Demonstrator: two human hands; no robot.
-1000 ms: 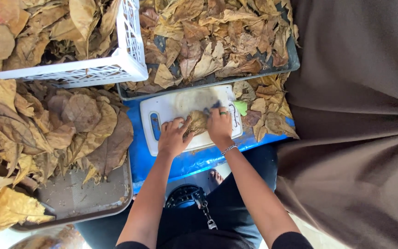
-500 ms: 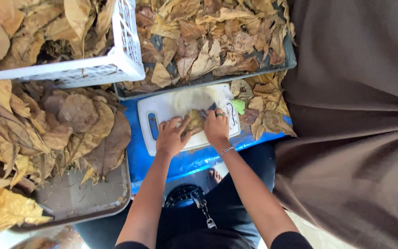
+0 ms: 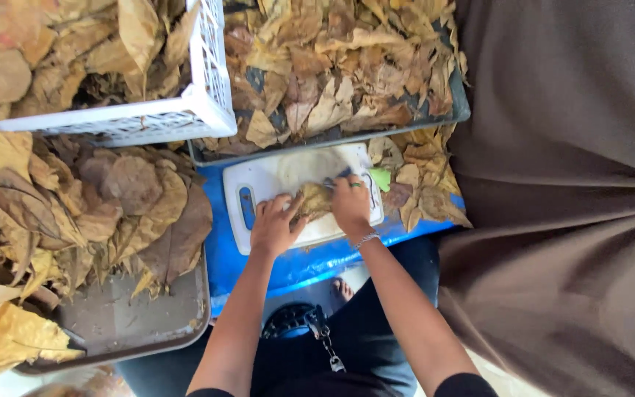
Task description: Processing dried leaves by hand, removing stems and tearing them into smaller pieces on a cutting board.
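One dried leaf bundle (image 3: 312, 201) sits grasped by both hands, left (image 3: 273, 229) and right (image 3: 350, 204), on one white cutting board (image 3: 266, 184).

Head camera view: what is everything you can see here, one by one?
cutting board: one, white, on the blue surface at centre
leaf bundle: one, tan, on the board under both hands
blue surface: one, beneath the board
white crate: one, holding dry leaves, top left
dark tray: one, heaped with brown leaves, top centre
grey tray: one, leaves piled on it, lower left
brown cloth: one, right side
left hand: pressing the bundle
right hand: on the bundle, bracelet at the wrist
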